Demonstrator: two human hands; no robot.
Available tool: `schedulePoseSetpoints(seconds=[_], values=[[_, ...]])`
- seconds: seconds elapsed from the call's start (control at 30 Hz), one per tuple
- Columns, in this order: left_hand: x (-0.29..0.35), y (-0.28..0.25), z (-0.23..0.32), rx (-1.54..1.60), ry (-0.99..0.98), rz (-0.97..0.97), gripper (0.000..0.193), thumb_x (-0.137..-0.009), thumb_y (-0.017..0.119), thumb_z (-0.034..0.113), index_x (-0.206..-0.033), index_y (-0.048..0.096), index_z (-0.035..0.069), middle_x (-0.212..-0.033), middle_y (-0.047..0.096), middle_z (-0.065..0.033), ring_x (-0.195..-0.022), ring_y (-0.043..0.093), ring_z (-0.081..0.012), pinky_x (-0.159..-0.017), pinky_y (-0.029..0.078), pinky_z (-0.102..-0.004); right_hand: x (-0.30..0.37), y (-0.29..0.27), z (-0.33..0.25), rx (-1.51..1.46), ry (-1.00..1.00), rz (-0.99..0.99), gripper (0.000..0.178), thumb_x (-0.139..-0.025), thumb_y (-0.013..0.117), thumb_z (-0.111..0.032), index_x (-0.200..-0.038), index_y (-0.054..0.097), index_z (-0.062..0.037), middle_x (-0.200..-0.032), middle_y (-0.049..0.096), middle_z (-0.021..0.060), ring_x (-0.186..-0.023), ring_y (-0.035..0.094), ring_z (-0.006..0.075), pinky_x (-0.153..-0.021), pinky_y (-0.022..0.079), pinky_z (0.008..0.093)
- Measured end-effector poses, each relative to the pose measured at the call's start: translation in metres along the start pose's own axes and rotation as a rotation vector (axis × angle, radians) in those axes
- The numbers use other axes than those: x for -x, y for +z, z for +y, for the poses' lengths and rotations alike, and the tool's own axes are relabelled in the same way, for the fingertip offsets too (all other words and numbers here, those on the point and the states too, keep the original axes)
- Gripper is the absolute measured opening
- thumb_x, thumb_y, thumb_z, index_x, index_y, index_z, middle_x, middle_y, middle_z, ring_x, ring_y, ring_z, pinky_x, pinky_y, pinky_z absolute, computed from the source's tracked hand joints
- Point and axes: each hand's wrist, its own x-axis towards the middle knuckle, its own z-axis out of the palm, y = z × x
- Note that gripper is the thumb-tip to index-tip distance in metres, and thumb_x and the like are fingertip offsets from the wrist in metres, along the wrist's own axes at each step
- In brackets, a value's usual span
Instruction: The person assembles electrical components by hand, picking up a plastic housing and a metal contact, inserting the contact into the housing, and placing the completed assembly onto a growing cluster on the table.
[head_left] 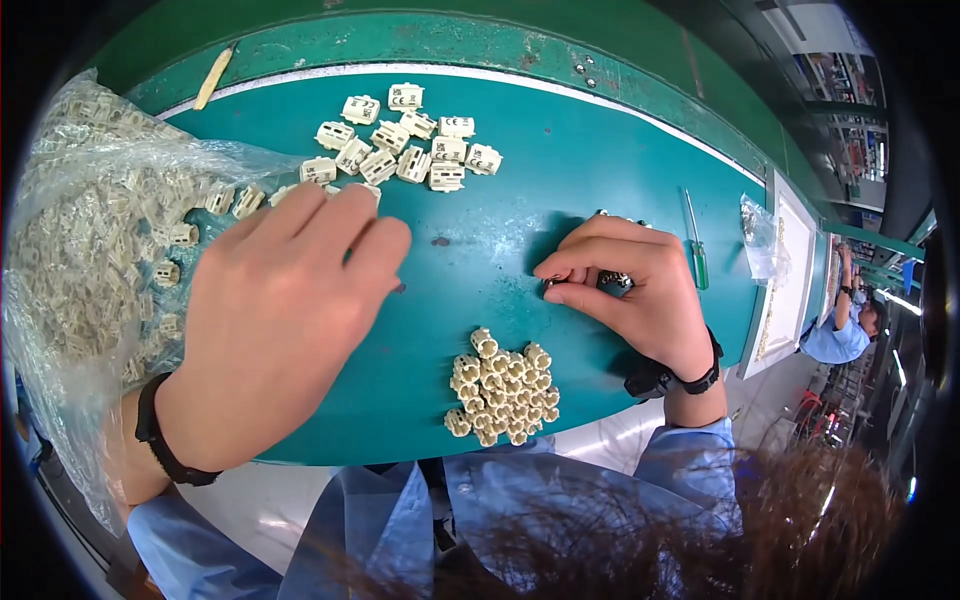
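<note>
My left hand (290, 300) is over the left of the table, its fingers curled and their tips hidden beneath it. It is nearest to a loose group of cream plastic housings (448, 150), some of which show just past its knuckles. Whether one is in its fingers I cannot make out. To the right, my right hand (635, 285) pinches a small dark metal piece (552, 283) between thumb and forefinger, low above the tabletop. More small shiny metal parts (615, 279) show under and behind that hand.
A clear plastic bag (90, 220) full of cream housings spreads along the left. A cluster of round-ended cream pieces (503, 388) stands at the near edge. On the right lie a green-handled screwdriver (697, 245) and a small clear bag (765, 240). Another person (845, 330) is at the far right.
</note>
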Motion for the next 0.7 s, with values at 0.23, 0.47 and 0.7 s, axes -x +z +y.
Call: schedulePoseSetpoints(seconds=[0.23,0.47,0.7], values=[[-0.002,0.019,0.008,0.178,0.165,-0.015,0.034,-0.083,0.091,0.012,-0.113,0.076,0.013,-0.105,0.068,-0.0005,-0.090,0.069,-0.0217,-0.070,0.059,-0.0378,-0.001,-0.001,0.005,0.125,-0.165,0.043,0.021,-0.091,0.092,0.003,-0.110,0.089,-0.0038,-0.103,0.081,0.0072,-0.086,0.076,0.0169,-0.074,0.060,0.0313],[-0.004,0.032,0.009,0.302,0.184,0.019,0.030,-0.085,0.089,0.012,-0.111,0.076,0.014,-0.104,0.067,-0.0004,-0.089,0.069,-0.0223,-0.068,0.057,-0.0371,0.005,-0.001,-0.006,0.083,-0.039,0.009,0.019,-0.091,0.090,0.006,-0.107,0.088,-0.0022,-0.099,0.079,0.0066,-0.084,0.074,0.0156,-0.074,0.059,0.0304],[-0.005,0.039,0.009,0.358,0.172,0.039,0.029,-0.085,0.089,0.012,-0.110,0.075,0.014,-0.104,0.066,-0.0001,-0.087,0.068,-0.0225,-0.067,0.057,-0.0370,0.005,-0.002,-0.006,0.029,-0.014,-0.038,0.020,-0.090,0.088,0.010,-0.107,0.087,-0.0017,-0.098,0.078,0.0052,-0.083,0.073,0.0142,-0.075,0.060,0.0300]])
